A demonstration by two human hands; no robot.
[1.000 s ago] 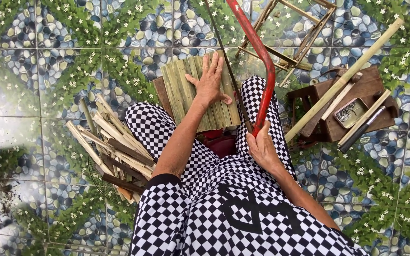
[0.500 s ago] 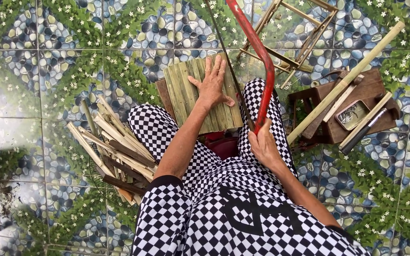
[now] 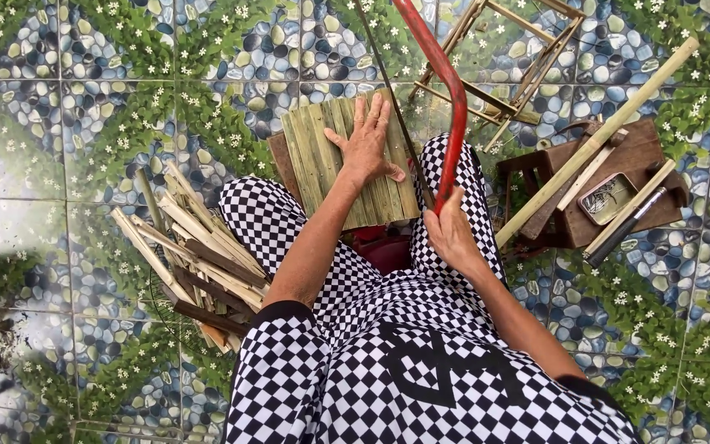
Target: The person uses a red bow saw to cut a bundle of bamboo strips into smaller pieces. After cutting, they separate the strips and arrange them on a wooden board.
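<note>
Two hands | left hand [image 3: 369, 146] fingers flat, released, on bamboo panel [image 3: 347, 164] | right hand [image 3: 449, 234] fingers clenched round red hacksaw [image 3: 445, 99]

One red saw [image 3: 445, 99] and one slat panel [image 3: 347, 164] are showing. One stool [image 3: 618, 185], one long pole [image 3: 597, 140] and one frame [image 3: 511, 66] are lying nearby.

Home craft spot: pebble-patterned floor tiles [image 3: 84, 123], bamboo strips [image 3: 191, 247], hacksaw [image 3: 445, 99].
</note>
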